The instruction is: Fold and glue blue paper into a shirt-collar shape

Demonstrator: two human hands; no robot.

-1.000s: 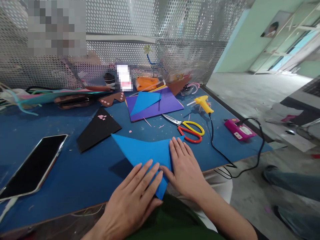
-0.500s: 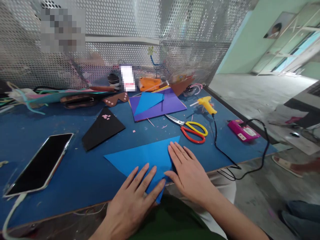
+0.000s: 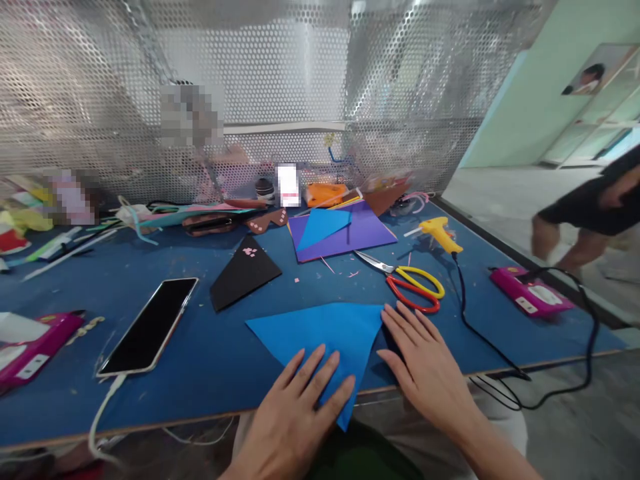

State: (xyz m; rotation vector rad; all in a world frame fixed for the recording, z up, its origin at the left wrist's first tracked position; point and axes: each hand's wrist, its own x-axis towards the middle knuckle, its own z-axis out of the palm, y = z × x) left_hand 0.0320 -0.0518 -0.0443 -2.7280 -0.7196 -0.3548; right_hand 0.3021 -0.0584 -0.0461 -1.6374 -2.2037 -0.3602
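Observation:
A bright blue sheet of craft paper [image 3: 325, 327] with pointed corners lies at the table's front edge, one corner hanging over it. My left hand [image 3: 305, 400] rests on its lower part with fingers spread. At the sheet's right corner, my right hand [image 3: 425, 360] lies flat, fingertips touching the edge and thumb apart. Just beyond that hand are scissors [image 3: 405, 283] with one yellow and one red handle. A black cut piece [image 3: 246, 277] with small pink bits on it lies behind and left of the sheet.
A purple sheet stack [image 3: 370, 230] carries a smaller blue piece [image 3: 323, 223]. A yellow glue gun [image 3: 440, 235] has its cord running to a magenta power strip [image 3: 530, 291]. At left lie a phone [image 3: 150, 327] on a cable and another magenta strip [image 3: 45, 347]. A person [image 3: 585, 213] stands at far right.
The camera view has shifted, so the table's things appear further right. My right hand has slid off the sheet to its right edge; my left hand stays on it. A person has come into view.

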